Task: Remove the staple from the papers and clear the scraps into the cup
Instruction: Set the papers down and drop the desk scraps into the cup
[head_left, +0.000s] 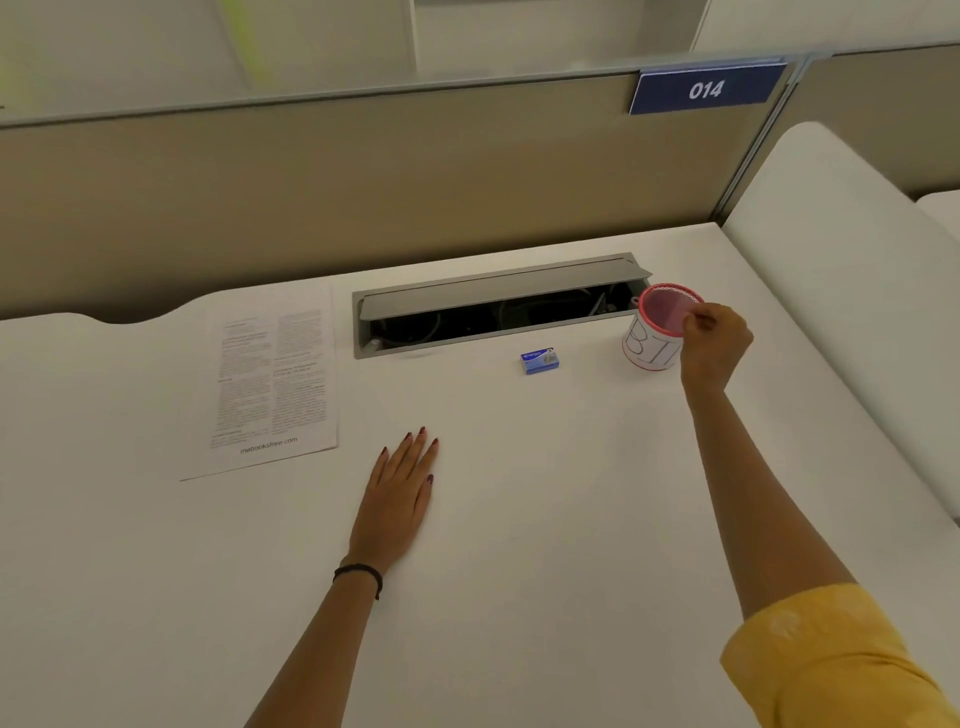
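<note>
The printed papers lie flat at the left of the white desk. A pink mesh cup with a white paper label stands at the right, by the end of the cable slot. My right hand is up against the cup's right rim, fingers pinched together over the opening; whether anything is between the fingertips is too small to tell. My left hand rests flat on the desk, palm down and fingers apart, just right of the papers and holding nothing.
A small blue staple box sits between the cup and the papers. An open grey cable slot runs along the back of the desk. A beige partition with a blue 014 sign stands behind. A white side panel bounds the right.
</note>
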